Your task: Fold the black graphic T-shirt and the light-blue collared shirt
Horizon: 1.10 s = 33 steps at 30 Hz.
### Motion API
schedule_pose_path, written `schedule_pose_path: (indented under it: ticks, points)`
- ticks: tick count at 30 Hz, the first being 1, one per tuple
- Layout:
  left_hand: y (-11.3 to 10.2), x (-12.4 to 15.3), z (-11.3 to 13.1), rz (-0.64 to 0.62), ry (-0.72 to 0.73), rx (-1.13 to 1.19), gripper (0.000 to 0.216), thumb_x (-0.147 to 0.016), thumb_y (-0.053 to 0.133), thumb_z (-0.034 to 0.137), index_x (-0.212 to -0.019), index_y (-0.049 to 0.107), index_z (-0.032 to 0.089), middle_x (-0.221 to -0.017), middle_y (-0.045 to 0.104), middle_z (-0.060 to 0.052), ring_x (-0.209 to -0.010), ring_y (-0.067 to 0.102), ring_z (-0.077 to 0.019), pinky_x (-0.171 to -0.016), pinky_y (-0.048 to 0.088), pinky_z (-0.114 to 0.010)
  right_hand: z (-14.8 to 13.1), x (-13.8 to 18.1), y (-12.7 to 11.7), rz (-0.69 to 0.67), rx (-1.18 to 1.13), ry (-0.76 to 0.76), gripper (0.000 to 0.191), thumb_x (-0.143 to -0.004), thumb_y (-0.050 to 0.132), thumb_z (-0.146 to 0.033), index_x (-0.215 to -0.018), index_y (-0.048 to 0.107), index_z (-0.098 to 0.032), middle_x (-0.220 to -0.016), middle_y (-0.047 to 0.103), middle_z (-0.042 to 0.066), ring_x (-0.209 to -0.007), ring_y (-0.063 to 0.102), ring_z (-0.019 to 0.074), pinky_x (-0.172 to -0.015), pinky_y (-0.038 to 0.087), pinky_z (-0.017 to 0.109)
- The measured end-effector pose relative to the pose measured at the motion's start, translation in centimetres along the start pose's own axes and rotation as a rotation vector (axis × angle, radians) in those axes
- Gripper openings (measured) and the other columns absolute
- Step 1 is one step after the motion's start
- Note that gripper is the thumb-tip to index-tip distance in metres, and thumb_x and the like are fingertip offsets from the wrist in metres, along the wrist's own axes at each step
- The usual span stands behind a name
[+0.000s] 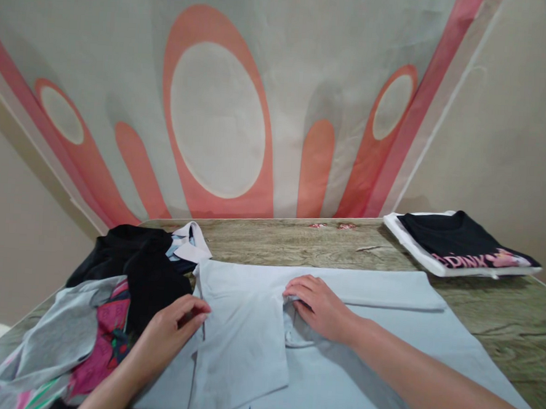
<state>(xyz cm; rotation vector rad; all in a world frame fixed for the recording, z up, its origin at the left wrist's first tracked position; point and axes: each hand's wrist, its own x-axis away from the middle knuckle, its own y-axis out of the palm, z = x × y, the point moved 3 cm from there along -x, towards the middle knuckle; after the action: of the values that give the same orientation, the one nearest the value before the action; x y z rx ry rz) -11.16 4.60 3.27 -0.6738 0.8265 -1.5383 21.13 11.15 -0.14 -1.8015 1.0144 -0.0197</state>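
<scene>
A pale white shirt (241, 344) lies spread on the wooden table in front of me. Its far side is folded over in a long strip, and a sleeve-like flap hangs from that strip toward me. At the flap's left edge, my left hand (173, 328) is closed, with thumb and fingertips pinching the cloth. My right hand (324, 309) grips the shirt at the flap's upper right, fingers curled over the fabric. Beneath the right fingers the cloth is bunched and partly hidden. A small dark blue mark shows on the shirt near the bottom of the picture.
To the left, a loose pile holds a black garment (126, 257), a grey garment (62, 327) and a white collar (192, 243). Folded clothes with a black printed shirt (465, 241) on top sit at the table's (271, 241) far right. A patterned wall stands behind.
</scene>
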Motion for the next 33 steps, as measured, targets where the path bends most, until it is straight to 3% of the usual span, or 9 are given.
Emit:
schedule_pose_path:
  ticks: [7,10,14,18,22,26,29,31,33]
  points:
    - [0.3,-1.4,-0.6,0.172,-0.142,-0.031,0.037,-0.079,0.052,0.040,-0.109,0.058,0.018,-0.102,0.064,-0.006,-0.076,0.064,-0.0187,-0.069,0.050,-0.029,0.2,0.0,0.2,0.002,-0.012,-0.009,0.032,-0.086,0.052,-0.008,-0.112,0.062,-0.024,-0.115,0.062,0.005,-0.106,0.053,0.0212,-0.090,0.042,0.038]
    - [-1.1,-3.5,-0.8,0.148,-0.219,-0.007,0.045,-0.075,0.054,0.043,-0.113,0.054,0.018,-0.100,0.063,-0.005,-0.062,0.064,-0.0162,-0.063,0.050,-0.029,0.3,0.0,0.2,0.001,-0.020,-0.007,0.032,-0.086,0.052,-0.008,-0.111,0.062,-0.025,-0.114,0.062,0.005,-0.106,0.053,0.0210,-0.090,0.042,0.038]
    - [-2.7,-7.1,-1.9,0.042,-0.234,0.071,0.044,-0.073,0.054,0.047,-0.108,0.059,0.019,-0.071,0.061,0.002,-0.056,0.059,-0.0163,-0.047,0.042,-0.023,0.1,-0.1,0.2,0.000,-0.017,-0.008,0.032,-0.085,0.053,-0.008,-0.110,0.062,-0.025,-0.113,0.063,0.004,-0.105,0.054,0.0210,-0.089,0.042,0.038]
    - [-2.9,-9.4,-3.4,0.135,-0.195,-0.006,0.037,-0.071,0.058,0.043,-0.096,0.067,0.017,-0.059,0.056,0.004,-0.055,0.055,-0.0148,-0.052,0.040,-0.022,-0.1,-0.1,0.1,0.017,-0.013,-0.012,0.033,-0.085,0.052,-0.007,-0.110,0.062,-0.025,-0.113,0.063,0.005,-0.105,0.054,0.0210,-0.089,0.043,0.038]
    - [-1.7,-9.7,-4.1,0.266,-0.185,-0.118,0.024,-0.076,0.055,0.033,-0.089,0.070,0.019,-0.074,0.065,-0.001,-0.072,0.060,-0.0185,-0.067,0.043,-0.026,-0.2,0.0,0.0,0.030,-0.011,-0.027,0.033,-0.085,0.052,-0.007,-0.111,0.062,-0.024,-0.112,0.063,0.006,-0.104,0.055,0.0216,-0.088,0.044,0.038]
    - [-1.2,-9.0,-2.6,0.381,-0.157,-0.218,0.026,-0.082,0.048,0.021,-0.101,0.067,0.021,-0.099,0.065,-0.006,-0.092,0.060,-0.0210,-0.078,0.043,-0.028,0.0,0.0,-0.1,0.030,-0.014,-0.040,0.033,-0.085,0.051,-0.008,-0.112,0.062,-0.024,-0.112,0.063,0.007,-0.105,0.055,0.0216,-0.089,0.045,0.039]
    - [-1.2,-8.3,0.0,0.441,-0.037,-0.243,0.028,-0.087,0.044,0.020,-0.107,0.064,0.019,-0.104,0.064,-0.007,-0.096,0.059,-0.0200,-0.085,0.044,-0.028,0.3,0.0,0.1,0.022,-0.014,-0.045,0.033,-0.085,0.051,-0.008,-0.112,0.062,-0.024,-0.112,0.063,0.007,-0.104,0.055,0.0209,-0.089,0.045,0.038]
    - [-0.4,-8.0,1.8,0.360,0.088,-0.187,0.028,-0.092,0.042,0.025,-0.105,0.065,0.018,-0.104,0.066,-0.007,-0.095,0.061,-0.0191,-0.086,0.046,-0.027,0.4,0.0,0.2,0.019,-0.009,-0.045,0.033,-0.085,0.051,-0.008,-0.112,0.063,-0.024,-0.112,0.063,0.006,-0.104,0.055,0.0207,-0.090,0.045,0.038]
    - [1.3,-7.9,3.2,0.162,0.201,-0.138,0.034,-0.096,0.038,0.031,-0.115,0.063,0.019,-0.116,0.066,-0.008,-0.108,0.059,-0.0202,-0.094,0.045,-0.030,0.4,-0.1,0.3,0.015,-0.004,-0.040,0.033,-0.085,0.052,-0.008,-0.111,0.063,-0.024,-0.113,0.063,0.006,-0.104,0.055,0.0207,-0.090,0.044,0.038]
